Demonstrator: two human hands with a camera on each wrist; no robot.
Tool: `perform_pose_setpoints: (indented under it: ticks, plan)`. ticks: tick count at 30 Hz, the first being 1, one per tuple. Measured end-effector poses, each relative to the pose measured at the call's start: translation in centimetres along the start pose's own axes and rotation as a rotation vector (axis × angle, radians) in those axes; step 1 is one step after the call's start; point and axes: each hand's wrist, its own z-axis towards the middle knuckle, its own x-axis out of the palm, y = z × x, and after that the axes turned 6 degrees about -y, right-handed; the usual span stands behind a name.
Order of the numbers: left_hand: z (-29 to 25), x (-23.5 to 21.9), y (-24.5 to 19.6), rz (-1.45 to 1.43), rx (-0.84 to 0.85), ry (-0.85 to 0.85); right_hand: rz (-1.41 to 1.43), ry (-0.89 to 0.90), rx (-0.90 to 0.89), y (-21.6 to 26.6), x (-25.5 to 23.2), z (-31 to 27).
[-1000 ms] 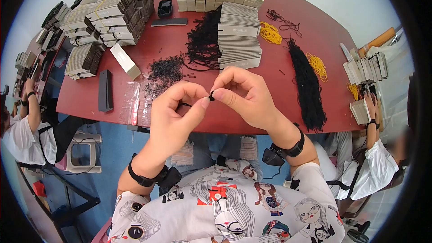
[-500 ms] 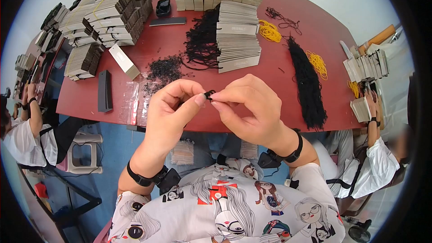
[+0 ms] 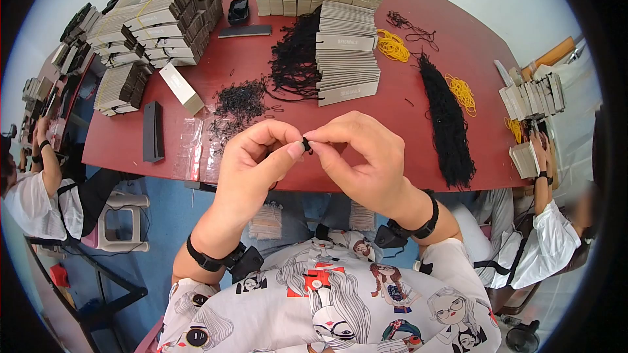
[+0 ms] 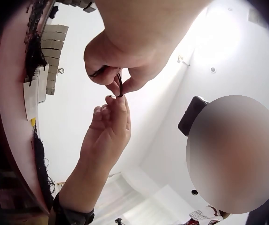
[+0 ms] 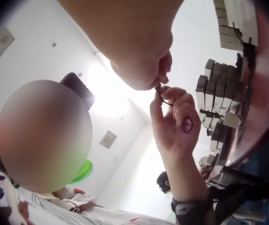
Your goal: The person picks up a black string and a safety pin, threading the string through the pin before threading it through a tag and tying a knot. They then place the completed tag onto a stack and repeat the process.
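Over the table's near edge, my left hand and right hand meet fingertip to fingertip. Between thumb and forefinger, the left hand pinches a thin black cord. Part of this cord loops out past its curled fingers in the right wrist view. My right thumb and forefinger pinch the same small black bit from the other side. Fingertips hide most of it, and I cannot tell whether a pin is on the cord. A pile of small black loop-shaped pins lies just beyond the left hand.
Stacked grey tags stand ahead beside tangled black cords. Bundled tags rise at the back left. On the right lie a long black cord bundle and yellow rubber bands. Other people sit at both sides.
The right hand shifted slightly right and turned, its fingertips parting a little to show a small black loop, then closed back against the left fingertips. The left hand kept its pinch.
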Motion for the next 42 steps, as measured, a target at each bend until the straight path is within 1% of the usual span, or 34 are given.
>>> perform_pose_setpoints:
  ticks: [4, 6, 7, 9, 10, 12, 13, 15, 16, 18, 19, 21, 25, 27, 28, 30, 31, 33, 34, 36, 40, 42]
  plan:
    - [0.0, 0.0, -0.1, -0.008, -0.014, -0.005, 0.001, 0.036, -0.007, -0.1, -0.2, 0.0]
    - [0.1, -0.2, -0.1, -0.048, -0.052, 0.024, -0.044, 0.036, -0.073, -0.3, -0.1, 0.0]
    - [0.0, -0.1, -0.1, -0.048, -0.053, 0.024, -0.045, 0.035, -0.073, -0.3, -0.1, 0.0]
    - [-0.2, 0.5, -0.1, 0.135, 0.073, -0.072, -0.103, 0.043, -0.128, -0.5, -0.2, 0.0]
    - [-0.3, 0.6, -0.1, 0.135, 0.073, -0.072, -0.104, 0.043, -0.128, -0.6, -0.3, 0.0]
    - [-0.5, 0.8, -0.1, 0.211, 0.121, -0.105, -0.145, 0.036, -0.212, -0.9, -0.2, 0.1]
    - [-0.5, 0.9, -0.1, 0.211, 0.122, -0.106, -0.144, 0.036, -0.212, -0.9, -0.2, 0.1]
    - [-0.4, 1.1, 0.1, 0.305, 0.211, -0.132, -0.184, 0.038, -0.234, -1.1, -0.2, 0.0]
    - [-0.4, 1.0, 0.3, 0.305, 0.212, -0.132, -0.184, 0.038, -0.234, -1.1, -0.1, 0.0]
    - [-0.3, 1.0, 0.7, 0.428, 0.366, -0.162, -0.147, 0.014, -0.163, -1.0, 0.1, -0.2]
    - [-0.3, 1.1, 0.5, 0.428, 0.366, -0.162, -0.147, 0.013, -0.163, -0.9, 0.0, -0.2]
    - [-0.4, 1.3, 0.2, 0.640, 0.494, -0.194, -0.077, 0.051, -0.059, -0.8, -0.1, -0.1]
    - [-0.3, 1.1, 0.2, 0.659, 0.523, -0.185, -0.041, 0.038, -0.082, -0.8, -0.2, -0.1]
    - [-0.2, 1.0, 0.3, 0.580, 0.516, -0.159, 0.002, 0.059, 0.020, -0.4, -0.3, -0.1]
    - [-0.2, 1.0, 0.3, 0.580, 0.515, -0.157, 0.001, 0.058, 0.022, -0.3, -0.4, 0.0]
    - [-0.2, 1.0, 0.2, 0.497, 0.425, -0.150, 0.019, 0.044, 0.030, -0.2, -0.4, 0.0]
    - [-0.2, 1.0, 0.1, 0.497, 0.424, -0.148, 0.019, 0.042, 0.032, -0.2, -0.4, 0.1]
    - [-0.2, 0.9, 0.1, 0.534, 0.440, -0.139, -0.017, 0.055, -0.051, -0.4, -0.5, 0.2]
    - [-0.2, 1.0, 0.0, 0.534, 0.440, -0.138, -0.017, 0.054, -0.051, -0.4, -0.6, 0.3]
    - [-0.2, 1.0, 0.0, 0.580, 0.480, -0.137, -0.080, 0.075, -0.112, -0.5, -0.7, 0.3]
    - [-0.2, 1.2, -0.1, 0.629, 0.491, -0.138, -0.104, 0.077, -0.136, -0.4, -0.7, 0.3]
    - [0.0, 1.2, 0.4, 0.630, 0.602, -0.129, -0.158, 0.025, -0.156, -0.4, -0.4, 0.0]
